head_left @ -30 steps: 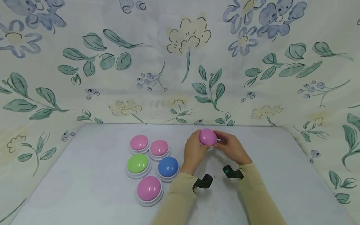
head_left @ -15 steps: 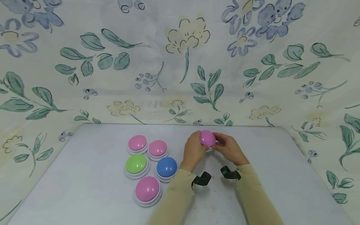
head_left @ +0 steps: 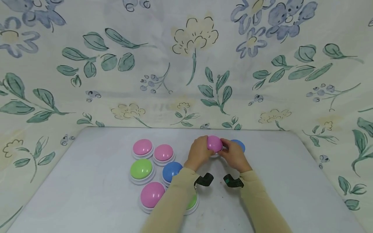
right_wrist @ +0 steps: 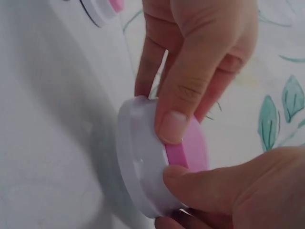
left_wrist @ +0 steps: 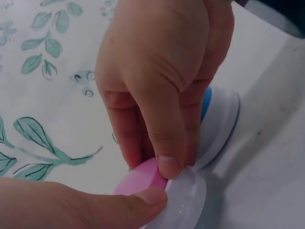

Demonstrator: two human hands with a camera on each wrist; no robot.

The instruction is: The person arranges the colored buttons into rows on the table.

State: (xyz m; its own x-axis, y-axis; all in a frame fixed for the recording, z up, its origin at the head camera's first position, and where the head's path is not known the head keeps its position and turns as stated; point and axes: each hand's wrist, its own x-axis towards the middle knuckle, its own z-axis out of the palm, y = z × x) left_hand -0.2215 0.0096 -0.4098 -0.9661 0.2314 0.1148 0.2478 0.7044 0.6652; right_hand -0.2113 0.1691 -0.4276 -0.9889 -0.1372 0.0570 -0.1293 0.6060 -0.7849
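Observation:
My left hand (head_left: 199, 152) and right hand (head_left: 235, 157) both hold one pink domed push button (head_left: 214, 143) between them near the table's far edge. Fingers and thumbs pinch its sides where the pink dome meets the white base. In the right wrist view the white base (right_wrist: 143, 162) shows from the side, with a thumb of each hand on it. Whether the base touches the table I cannot tell. Behind the right hand, a blue push button (head_left: 239, 145) is partly hidden; its white base shows in the left wrist view.
Left of the hands on the white table (head_left: 81, 181) stand pink buttons (head_left: 142, 147), a green button (head_left: 141, 169) and another blue button (head_left: 171, 171). The left sleeve (head_left: 175, 200) covers part of that blue one and of a second green button (head_left: 192, 203). Floral cloth (head_left: 186, 64) hangs behind.
Both forearms have shifted left, while the hands keep hold of the pink button. A blue button beyond the right hand and a green one beside the left sleeve have come into sight.

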